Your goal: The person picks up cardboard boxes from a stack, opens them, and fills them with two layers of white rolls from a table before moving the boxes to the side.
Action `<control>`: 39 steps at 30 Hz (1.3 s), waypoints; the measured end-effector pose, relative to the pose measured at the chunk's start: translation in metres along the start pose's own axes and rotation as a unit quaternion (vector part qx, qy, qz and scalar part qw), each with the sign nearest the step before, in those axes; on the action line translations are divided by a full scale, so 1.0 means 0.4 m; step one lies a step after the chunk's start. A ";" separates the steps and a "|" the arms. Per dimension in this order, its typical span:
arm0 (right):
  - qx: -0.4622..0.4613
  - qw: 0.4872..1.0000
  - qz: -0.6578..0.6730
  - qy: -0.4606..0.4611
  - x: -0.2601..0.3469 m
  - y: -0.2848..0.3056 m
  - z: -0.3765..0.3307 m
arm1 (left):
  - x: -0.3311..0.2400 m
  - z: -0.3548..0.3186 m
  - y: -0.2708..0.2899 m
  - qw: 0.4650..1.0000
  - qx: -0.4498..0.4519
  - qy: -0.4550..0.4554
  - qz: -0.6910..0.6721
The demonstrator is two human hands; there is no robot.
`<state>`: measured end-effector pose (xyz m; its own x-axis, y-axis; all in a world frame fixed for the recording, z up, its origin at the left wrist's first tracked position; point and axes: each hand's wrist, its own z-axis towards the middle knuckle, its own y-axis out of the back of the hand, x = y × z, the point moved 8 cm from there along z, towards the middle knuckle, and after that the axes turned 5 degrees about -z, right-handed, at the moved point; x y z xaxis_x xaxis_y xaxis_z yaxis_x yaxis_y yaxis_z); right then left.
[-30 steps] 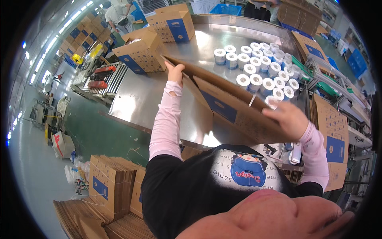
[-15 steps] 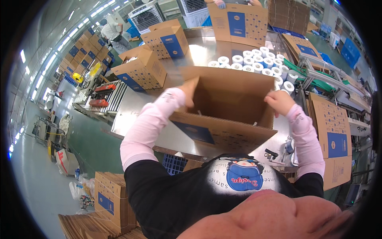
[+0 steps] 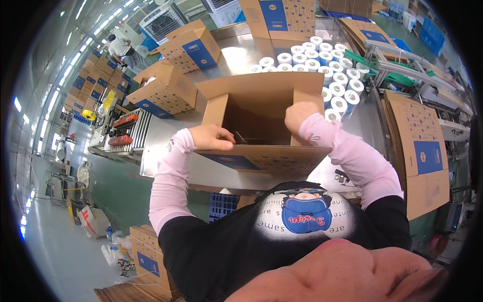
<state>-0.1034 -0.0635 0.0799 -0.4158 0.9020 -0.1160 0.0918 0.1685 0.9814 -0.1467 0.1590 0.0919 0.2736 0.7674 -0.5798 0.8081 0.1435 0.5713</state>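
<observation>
At the frame's centre stands an open, rectangular brown cardboard box [image 3: 260, 118]; the left hand [image 3: 211, 137] touches its lower-left corner, the right hand [image 3: 301, 117] its right side; I cannot tell whether either pinches.

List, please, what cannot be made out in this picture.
Head view, open box: bottom, mostly lost in shadow behind its near wall.
Head view, right hand: fingertips, hidden by its curl.
Head view, far box: top, cut off by upper edge.
Head view, black item: too small to identify.
</observation>
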 end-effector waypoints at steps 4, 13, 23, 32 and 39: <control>0.088 0.993 -0.042 0.066 0.038 -0.159 0.056 | -0.005 0.012 0.000 0.991 -0.051 0.081 0.089; -0.291 0.953 -0.063 0.049 -0.124 0.182 0.108 | 0.087 0.178 0.096 0.848 -0.500 -0.065 0.160; -0.099 0.986 0.044 0.129 0.037 -0.064 -0.172 | 0.347 0.096 0.125 0.831 -0.429 0.312 -0.167; -0.234 0.959 0.120 -0.109 -0.593 -0.257 -0.231 | 0.325 0.308 -0.191 0.782 -0.464 -0.093 -0.406; -0.088 0.629 0.730 -0.252 -0.905 -0.711 -0.415 | 0.399 0.377 -0.593 0.627 -0.176 -0.060 -0.756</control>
<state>-0.1291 -0.5041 -0.1317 0.3396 0.0626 0.9385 -0.0772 -0.9926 0.0942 -0.2158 0.1532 -0.2238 -0.6126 -0.4632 -0.6404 0.0307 0.7957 -0.6049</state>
